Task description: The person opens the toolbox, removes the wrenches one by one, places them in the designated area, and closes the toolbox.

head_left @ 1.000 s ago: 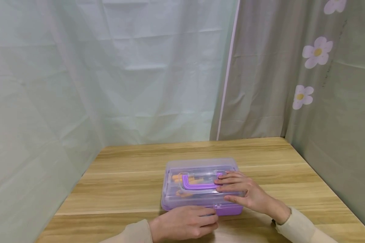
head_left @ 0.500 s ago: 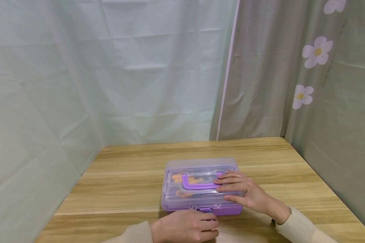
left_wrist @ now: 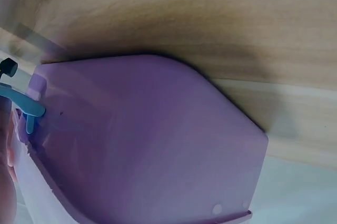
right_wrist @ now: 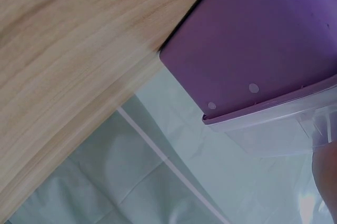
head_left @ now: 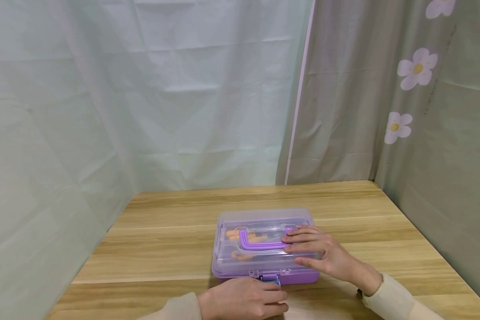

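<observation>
A purple storage box (head_left: 300, 278) with a see-through lid (head_left: 228, 264) stands at the front of the table. Orange objects (head_left: 233, 234) show through the lid, near its purple handle (head_left: 264, 246). My left hand (head_left: 246, 298) is at the front side, its curled fingers on the blue latch (head_left: 270, 279). In the left wrist view the latch (left_wrist: 23, 102) sticks out from the box's front edge. My right hand (head_left: 322, 253) lies over the right part of the lid, fingers extended over the handle's right end; the right wrist view catches only its edge.
The wooden table (head_left: 164, 231) extends behind and to both sides of the box. Pale curtains (head_left: 204, 111) hang behind it, and a flowered curtain (head_left: 436, 155) borders the right side.
My left hand has shifted slightly down and toward me, and the blue latch now shows, tilted outward from the box front. The right hand and the box stay in place.
</observation>
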### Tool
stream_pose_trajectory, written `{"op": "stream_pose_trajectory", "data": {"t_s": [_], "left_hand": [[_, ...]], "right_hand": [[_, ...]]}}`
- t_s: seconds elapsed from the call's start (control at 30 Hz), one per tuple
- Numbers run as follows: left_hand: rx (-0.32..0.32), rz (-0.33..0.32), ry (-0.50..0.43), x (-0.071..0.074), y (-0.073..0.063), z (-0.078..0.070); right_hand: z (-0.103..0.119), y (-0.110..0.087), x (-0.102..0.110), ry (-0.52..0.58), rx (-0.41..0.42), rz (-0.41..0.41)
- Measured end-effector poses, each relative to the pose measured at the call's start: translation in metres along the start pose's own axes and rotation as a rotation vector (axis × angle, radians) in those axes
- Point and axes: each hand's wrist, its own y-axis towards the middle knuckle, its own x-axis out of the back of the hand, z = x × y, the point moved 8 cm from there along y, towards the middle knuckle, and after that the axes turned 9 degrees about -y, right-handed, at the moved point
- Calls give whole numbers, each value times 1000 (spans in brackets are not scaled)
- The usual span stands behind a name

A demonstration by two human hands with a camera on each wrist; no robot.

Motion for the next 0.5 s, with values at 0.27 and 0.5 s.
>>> {"op": "stream_pose_trajectory", "data": {"t_s": [0.27, 0.5], "left_hand": [[-17, 30, 14, -8, -1, -1], [-10, 48, 74, -15, 0, -1]], "right_hand": [[0, 0, -1, -3, 16, -10], [0, 0, 0, 0, 8, -7]]}}
